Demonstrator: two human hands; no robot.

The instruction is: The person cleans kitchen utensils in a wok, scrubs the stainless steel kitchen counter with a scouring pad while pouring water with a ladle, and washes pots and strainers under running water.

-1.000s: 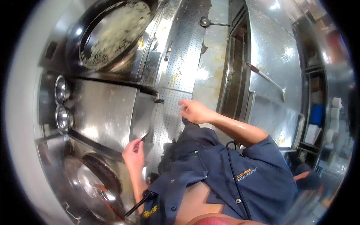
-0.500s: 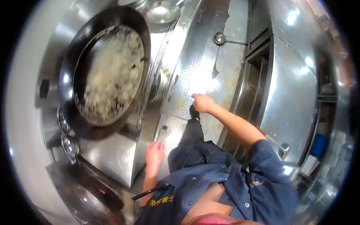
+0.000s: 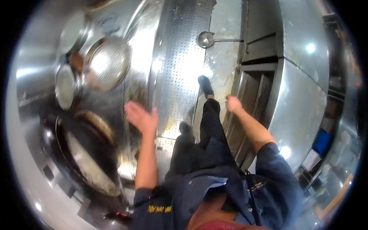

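Note:
My left hand (image 3: 142, 118) is held palm-down in the air beside the steel range, with its fingers and thumb apart and nothing in it. The nearest thing to it is a round mesh strainer (image 3: 111, 63). At lower left a big black wok (image 3: 63, 143) holds pale, cloudy contents. My right hand (image 3: 233, 103) hangs near the open lower shelf of the steel cabinet on the right; its fingers are curled in and nothing shows in them. A metal ladle (image 3: 206, 39) lies on the floor ahead, its handle pointing right.
Two round pale-topped containers (image 3: 65, 87) stand at the back of the range. A perforated metal strip (image 3: 184, 61) runs along the floor. My black shoe (image 3: 205, 85) is beside it. A long steel counter (image 3: 303, 88) flanks the right side, with a blue item (image 3: 322, 142) on shelves beyond.
The view has moved forward along the range: the wok went from upper left to lower left, and the strainer came fully into view. My left hand has risen and spread; my right fingers curled in.

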